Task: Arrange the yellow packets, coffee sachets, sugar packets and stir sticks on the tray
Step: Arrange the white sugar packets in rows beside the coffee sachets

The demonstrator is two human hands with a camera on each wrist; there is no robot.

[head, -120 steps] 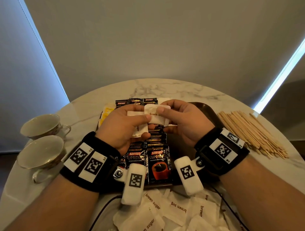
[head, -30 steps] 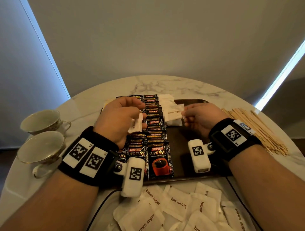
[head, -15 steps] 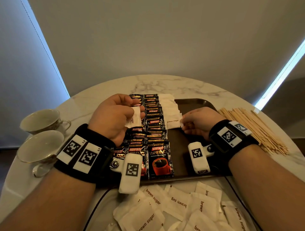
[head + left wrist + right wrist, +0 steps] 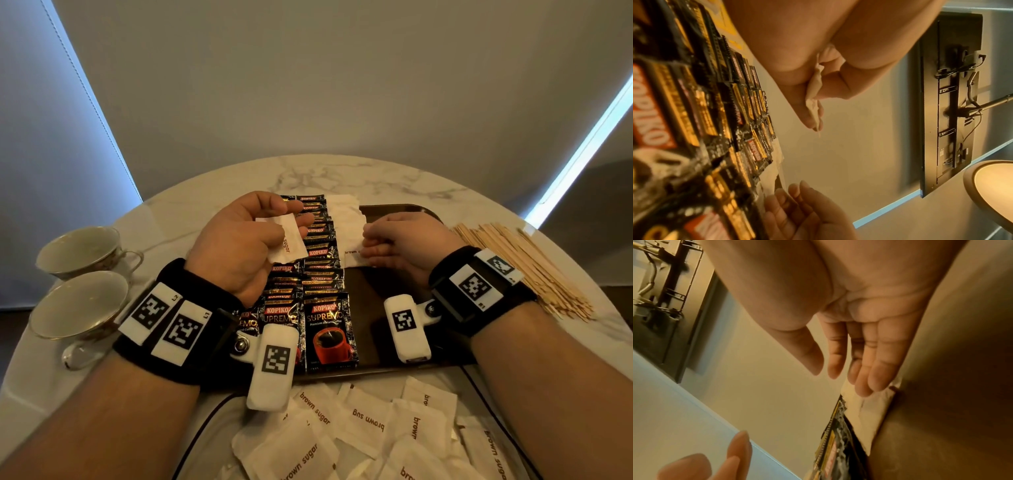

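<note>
My left hand [image 4: 291, 224] hovers over the coffee sachets [image 4: 322, 274] and pinches a few white brown sugar packets [image 4: 289, 241] between thumb and fingers; the left wrist view shows them [image 4: 813, 91] edge-on. My right hand [image 4: 368, 246] lies on the dark tray [image 4: 376, 298]. Its straight fingers [image 4: 865, 382] press the nearest packet of the sugar row [image 4: 346, 222], seen as packet [image 4: 869, 410] from the right wrist. The sachets fill overlapping rows on the tray's left half. Yellow packets [image 4: 725, 21] lie beyond them, hidden in the head view. Stir sticks [image 4: 527, 270] lie right of the tray.
A heap of loose brown sugar packets [image 4: 359, 428] lies on the marble table [image 4: 342, 174] in front of the tray. Two teacups [image 4: 82, 250] [image 4: 78, 301] stand at the left edge. The tray's right half is bare.
My right hand has set the sugar packet it pinched onto the near end of the row and now lies flat on it. The left hand has lifted slightly with its packets.
</note>
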